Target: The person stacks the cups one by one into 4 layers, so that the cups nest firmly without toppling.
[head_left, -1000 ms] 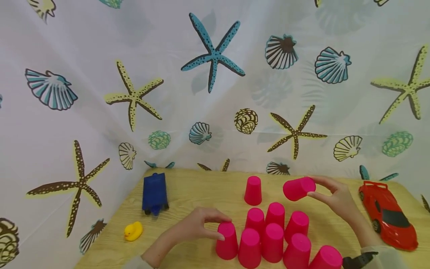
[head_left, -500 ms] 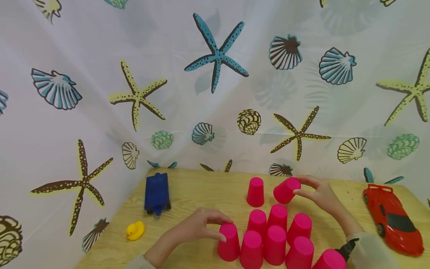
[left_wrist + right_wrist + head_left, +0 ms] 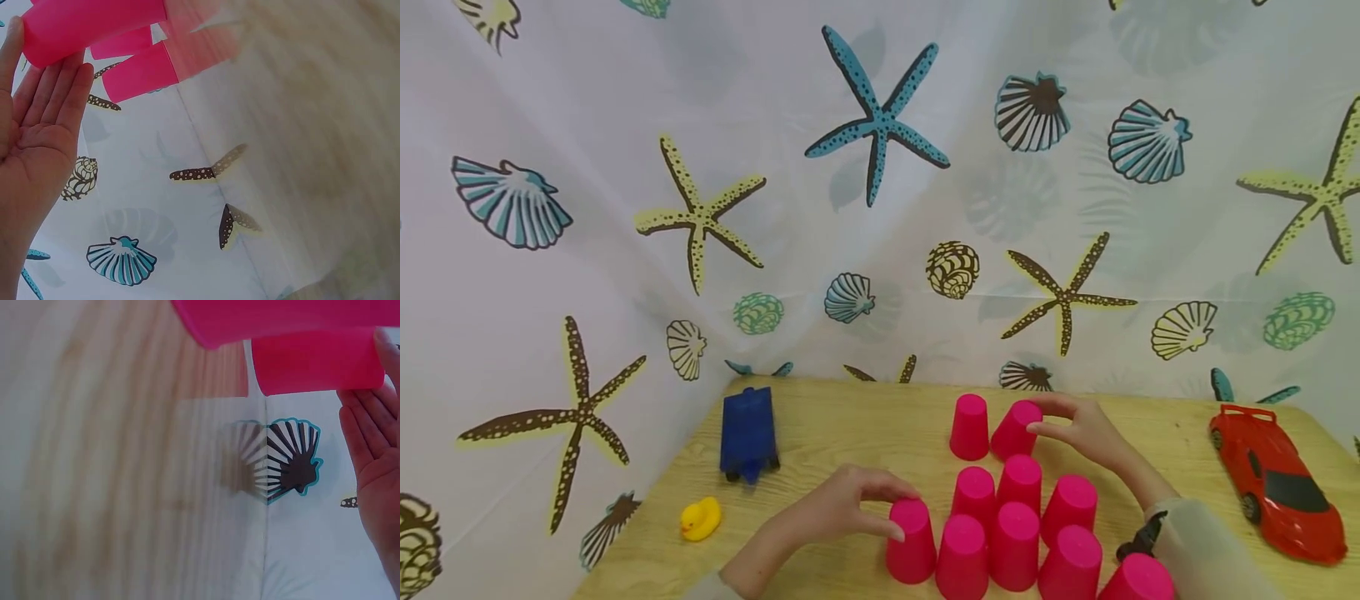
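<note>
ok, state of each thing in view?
left hand, gripping leftmost cup
right hand, gripping rear-right cup
leftmost cup, inverted, standing
rear-right cup, inverted; tilt, base contact unclear
other cups, inverted, standing
duck, upright
red car, upright
blue toy, on the table
curtain, hanging, creased

Backdrop: we face a pale hanging fabric (image 3: 880,237) that fills the view behind the bench (image 3: 850,425).
Prints: we see a blue starfish (image 3: 880,122), a yellow starfish (image 3: 698,217) and ribbed shells (image 3: 1150,143) among others.
Left side: we see the fabric run forward along the bench.
Bench top: we look down on light wood grain, glossy enough to mirror the prints.
Light: soft, we find.
</note>
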The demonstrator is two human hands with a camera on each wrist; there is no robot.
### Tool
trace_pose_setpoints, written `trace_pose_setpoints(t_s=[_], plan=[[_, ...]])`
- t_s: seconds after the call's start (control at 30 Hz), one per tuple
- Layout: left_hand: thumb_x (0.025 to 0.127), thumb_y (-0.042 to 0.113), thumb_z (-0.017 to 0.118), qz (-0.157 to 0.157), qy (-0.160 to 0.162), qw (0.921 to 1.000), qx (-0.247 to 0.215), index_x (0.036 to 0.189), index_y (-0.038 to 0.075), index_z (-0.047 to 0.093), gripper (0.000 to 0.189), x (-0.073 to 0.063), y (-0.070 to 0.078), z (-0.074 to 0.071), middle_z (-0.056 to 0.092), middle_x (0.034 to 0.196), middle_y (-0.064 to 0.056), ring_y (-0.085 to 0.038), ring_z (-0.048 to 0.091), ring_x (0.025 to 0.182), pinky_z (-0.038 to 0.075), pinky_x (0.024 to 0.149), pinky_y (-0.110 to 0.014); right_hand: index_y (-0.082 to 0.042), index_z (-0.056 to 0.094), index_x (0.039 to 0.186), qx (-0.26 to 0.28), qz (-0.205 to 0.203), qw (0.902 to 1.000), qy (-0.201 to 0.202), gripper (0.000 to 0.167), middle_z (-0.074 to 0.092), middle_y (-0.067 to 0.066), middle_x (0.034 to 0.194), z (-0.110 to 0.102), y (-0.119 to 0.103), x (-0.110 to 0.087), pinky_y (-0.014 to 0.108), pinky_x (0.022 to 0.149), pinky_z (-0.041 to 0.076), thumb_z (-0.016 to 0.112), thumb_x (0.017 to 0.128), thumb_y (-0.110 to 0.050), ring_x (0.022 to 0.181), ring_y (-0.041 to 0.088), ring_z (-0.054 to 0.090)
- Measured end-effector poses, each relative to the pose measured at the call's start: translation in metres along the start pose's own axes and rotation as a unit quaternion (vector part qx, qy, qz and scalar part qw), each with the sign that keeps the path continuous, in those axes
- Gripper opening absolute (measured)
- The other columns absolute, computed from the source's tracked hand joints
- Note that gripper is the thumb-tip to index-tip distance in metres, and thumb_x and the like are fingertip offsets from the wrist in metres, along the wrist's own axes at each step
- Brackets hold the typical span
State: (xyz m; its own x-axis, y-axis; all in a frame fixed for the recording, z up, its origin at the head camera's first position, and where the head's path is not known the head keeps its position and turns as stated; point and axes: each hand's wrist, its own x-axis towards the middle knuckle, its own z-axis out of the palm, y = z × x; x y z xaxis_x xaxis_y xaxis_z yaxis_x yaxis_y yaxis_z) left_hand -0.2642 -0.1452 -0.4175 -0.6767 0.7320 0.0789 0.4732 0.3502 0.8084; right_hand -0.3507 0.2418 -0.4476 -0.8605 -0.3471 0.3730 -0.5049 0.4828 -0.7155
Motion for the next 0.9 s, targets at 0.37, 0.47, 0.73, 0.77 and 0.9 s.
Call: trace_pose_setpoints(t_s=[0.37,0.47,0.73,0.77,0.9], plan=[[0.085,0.026,0.075,-0.007,0.001,1.0000,0.002,0.125,0.008,0.066,0.045,-0.003,-0.002,0.000,0.071,0.119,-0.006,-0.008,0.068,0.109,0.054,0.099,-0.043,-0.006,0.065,0.125,0.004,-0.002,0.9999,-0.012,0.042,0.070,0.014,0.119,0.007,-0.002,0.011,0.049,0.093,0.057,0.074,0.087,-0.020,0.109,0.030,0.068],[0.085,0.026,0.075,-0.014,-0.003,0.9999,0.002,0.125,0.008,0.066,0.045,-0.003,-0.002,0.000,0.071,0.120,-0.005,-0.008,0.067,0.110,0.054,0.099,-0.043,-0.004,0.064,0.125,0.005,-0.001,0.9999,-0.014,0.041,0.070,0.016,0.119,0.009,-0.001,0.012,0.049,0.093,0.056,0.073,0.088,-0.018,0.110,0.035,0.067],[0.085,0.026,0.075,-0.013,-0.004,0.9999,0.005,0.125,0.011,0.066,0.043,-0.003,-0.001,0.000,0.071,0.120,-0.005,-0.008,0.067,0.111,0.054,0.099,-0.043,-0.005,0.064,0.125,-0.009,-0.010,0.9998,-0.016,0.041,0.070,0.015,0.120,0.010,0.003,0.015,0.048,0.093,0.056,0.073,0.088,-0.020,0.111,0.037,0.066],[0.085,0.026,0.075,-0.013,-0.003,0.9999,0.005,0.124,0.011,0.066,0.043,-0.003,-0.001,0.000,0.071,0.120,-0.005,-0.008,0.067,0.110,0.054,0.099,-0.043,-0.004,0.064,0.126,-0.008,-0.011,0.9998,-0.017,0.042,0.070,0.015,0.120,0.009,0.003,0.015,0.049,0.093,0.056,0.073,0.088,-0.020,0.111,0.037,0.066],[0.085,0.025,0.075,-0.006,-0.001,0.9999,0.012,0.124,0.009,0.066,0.043,-0.003,-0.001,0.000,0.071,0.120,-0.006,-0.009,0.068,0.110,0.054,0.098,-0.043,-0.003,0.060,0.130,-0.002,-0.005,0.9997,-0.023,0.047,0.066,0.018,0.127,0.007,0.004,0.014,0.055,0.098,0.051,0.072,0.089,-0.021,0.118,0.040,0.062]])
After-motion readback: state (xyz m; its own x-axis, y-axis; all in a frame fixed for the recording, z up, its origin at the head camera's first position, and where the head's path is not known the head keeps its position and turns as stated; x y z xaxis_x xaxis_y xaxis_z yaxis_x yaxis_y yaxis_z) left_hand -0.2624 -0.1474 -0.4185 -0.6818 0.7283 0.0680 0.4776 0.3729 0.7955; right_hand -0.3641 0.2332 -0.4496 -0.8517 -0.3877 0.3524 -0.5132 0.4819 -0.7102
